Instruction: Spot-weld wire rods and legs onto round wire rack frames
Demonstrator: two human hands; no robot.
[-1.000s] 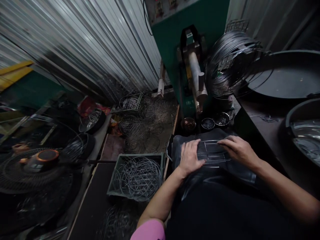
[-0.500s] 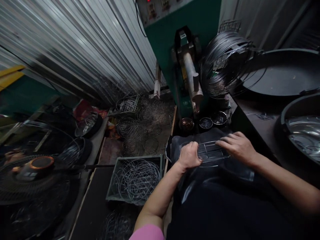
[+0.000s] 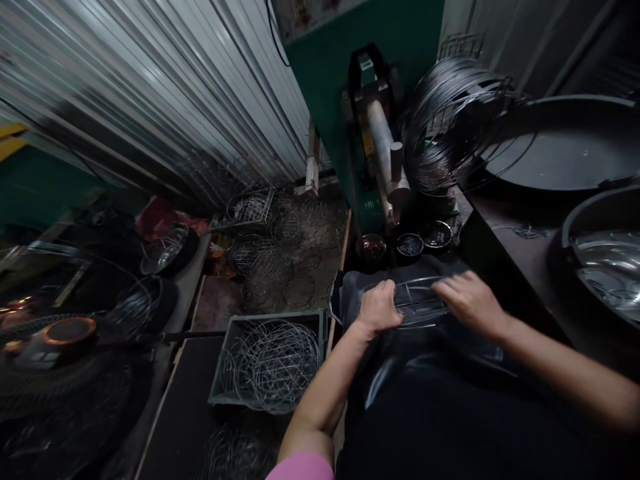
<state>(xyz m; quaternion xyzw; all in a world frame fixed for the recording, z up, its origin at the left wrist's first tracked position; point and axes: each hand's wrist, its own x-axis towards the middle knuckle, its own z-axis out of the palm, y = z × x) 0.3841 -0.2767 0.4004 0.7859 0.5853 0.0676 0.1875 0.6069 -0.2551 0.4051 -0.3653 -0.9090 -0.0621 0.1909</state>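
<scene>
A small rack of bent metal wires [image 3: 420,301] rests on the dark apron [image 3: 465,347] over my lap. My left hand [image 3: 381,305] is closed around its left end, thumb toward the wires. At the other end my right hand [image 3: 470,300] has its fingers curled over the wires; they are smeared by motion. Just beyond my knees stands a green machine [image 3: 325,80] with a thick metal arm [image 3: 387,150] pointing down toward me. Small bowls of metal pieces [image 3: 410,245] sit below that arm.
Left of me, a green crate [image 3: 225,360] holds round wire grids [image 3: 277,363]. A wire coil [image 3: 450,120] hangs right of the machine. Large dark pans [image 3: 565,150] stand on the right-hand table. A fan [image 3: 65,333] is at far left; more wire grids [image 3: 270,267] cover the floor.
My right hand has shifted slightly and its fingers have curled in more over the wires. My left hand keeps its hold. The view has turned a little.
</scene>
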